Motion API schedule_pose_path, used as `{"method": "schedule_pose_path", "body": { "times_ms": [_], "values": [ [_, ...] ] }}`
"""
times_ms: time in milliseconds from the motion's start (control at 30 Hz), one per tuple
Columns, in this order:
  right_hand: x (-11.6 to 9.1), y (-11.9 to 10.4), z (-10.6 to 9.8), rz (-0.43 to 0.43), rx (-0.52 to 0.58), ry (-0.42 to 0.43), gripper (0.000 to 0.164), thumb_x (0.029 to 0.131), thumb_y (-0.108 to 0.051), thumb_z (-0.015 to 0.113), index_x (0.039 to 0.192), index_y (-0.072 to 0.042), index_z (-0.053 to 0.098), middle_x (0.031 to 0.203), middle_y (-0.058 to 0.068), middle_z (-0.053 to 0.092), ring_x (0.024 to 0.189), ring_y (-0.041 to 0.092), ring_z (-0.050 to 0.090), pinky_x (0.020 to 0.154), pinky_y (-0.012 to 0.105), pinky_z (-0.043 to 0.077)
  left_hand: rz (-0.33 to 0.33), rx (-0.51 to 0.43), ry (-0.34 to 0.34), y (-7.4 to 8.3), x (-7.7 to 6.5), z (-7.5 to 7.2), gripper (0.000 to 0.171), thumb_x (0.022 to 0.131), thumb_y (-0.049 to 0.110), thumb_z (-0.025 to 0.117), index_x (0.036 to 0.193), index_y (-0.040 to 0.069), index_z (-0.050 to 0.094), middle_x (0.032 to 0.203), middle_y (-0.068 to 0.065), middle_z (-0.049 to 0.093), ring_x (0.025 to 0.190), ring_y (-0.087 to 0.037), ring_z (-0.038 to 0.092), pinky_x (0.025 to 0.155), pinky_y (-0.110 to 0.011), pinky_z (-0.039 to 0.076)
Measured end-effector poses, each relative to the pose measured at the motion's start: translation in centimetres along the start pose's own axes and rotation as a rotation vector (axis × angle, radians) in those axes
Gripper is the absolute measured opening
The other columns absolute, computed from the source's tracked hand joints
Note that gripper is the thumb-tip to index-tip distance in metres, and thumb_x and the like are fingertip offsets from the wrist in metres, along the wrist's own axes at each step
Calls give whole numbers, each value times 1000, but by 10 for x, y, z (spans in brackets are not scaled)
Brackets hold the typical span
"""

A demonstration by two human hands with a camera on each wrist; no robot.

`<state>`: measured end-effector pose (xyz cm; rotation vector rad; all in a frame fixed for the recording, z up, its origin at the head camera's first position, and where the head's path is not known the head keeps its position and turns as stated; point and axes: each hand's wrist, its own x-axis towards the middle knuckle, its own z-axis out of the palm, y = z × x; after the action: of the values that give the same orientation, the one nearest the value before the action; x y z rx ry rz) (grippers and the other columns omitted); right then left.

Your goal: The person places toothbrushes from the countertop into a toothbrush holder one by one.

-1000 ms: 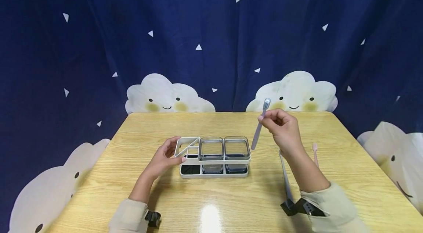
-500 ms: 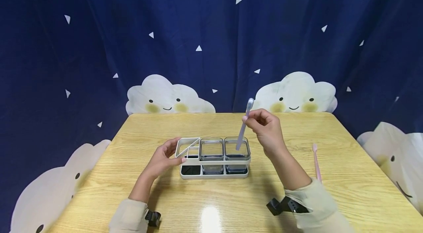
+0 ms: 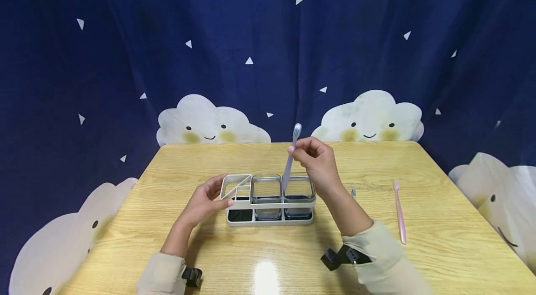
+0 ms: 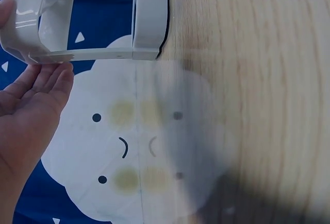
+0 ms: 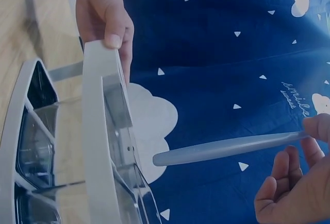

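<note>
A white two-tier toothbrush holder stands on the table, divided at its left end, with two clear square cups in its other places. My left hand grips the holder's left end, thumb in front and fingers behind. Between thumb and fingertips, my right hand pinches a pale purple toothbrush, bristles up and handle end down. That handle end hangs just above the holder, apart from it in the right wrist view. From the head view it lines up with the gap between the cups.
To the right on the wooden table lies a pink toothbrush. The head of a greyish toothbrush shows beside my right forearm, which hides the rest. A dark blue curtain with clouds hangs behind the table.
My right hand has carried the purple toothbrush leftward, from right of the holder to above the cups. More of the pink toothbrush now shows. My left hand has stayed on the holder.
</note>
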<state>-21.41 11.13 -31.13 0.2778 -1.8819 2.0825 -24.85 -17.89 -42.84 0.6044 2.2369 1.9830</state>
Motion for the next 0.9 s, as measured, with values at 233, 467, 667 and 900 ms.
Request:
{"method": "schedule_pose_path", "body": {
  "times_ms": [233, 467, 667, 900],
  "values": [
    [3, 10, 11, 24, 15, -40, 9, 82, -3, 68, 86, 2, 62, 75, 1, 56, 67, 11, 44, 57, 22, 36, 1, -5, 3, -1, 0, 0, 71, 75, -2, 75, 136, -5, 38, 130, -25, 46, 125, -43, 36, 105, -39, 27],
    [4, 17, 23, 28, 50, -72, 12, 82, -4, 67, 88, 5, 61, 74, 1, 55, 66, 11, 43, 55, 22, 34, 0, -6, 5, -1, -1, 1, 71, 74, -4, 74, 135, -4, 38, 128, -28, 45, 123, -43, 37, 106, -42, 25],
    [4, 21, 34, 30, 86, -82, 15, 82, -5, 68, 89, 6, 61, 76, 2, 57, 67, 11, 43, 55, 21, 34, 16, 12, -16, -1, -2, 1, 71, 75, -4, 71, 137, -7, 35, 127, -31, 44, 121, -41, 40, 105, -41, 26],
    [5, 21, 45, 40, 88, -94, 13, 84, -5, 66, 91, 5, 61, 79, 2, 58, 70, 12, 45, 58, 22, 36, 2, 4, -18, 0, -1, -1, 74, 76, -3, 71, 139, -4, 33, 131, -29, 43, 122, -36, 40, 105, -42, 27]
  ]
}}
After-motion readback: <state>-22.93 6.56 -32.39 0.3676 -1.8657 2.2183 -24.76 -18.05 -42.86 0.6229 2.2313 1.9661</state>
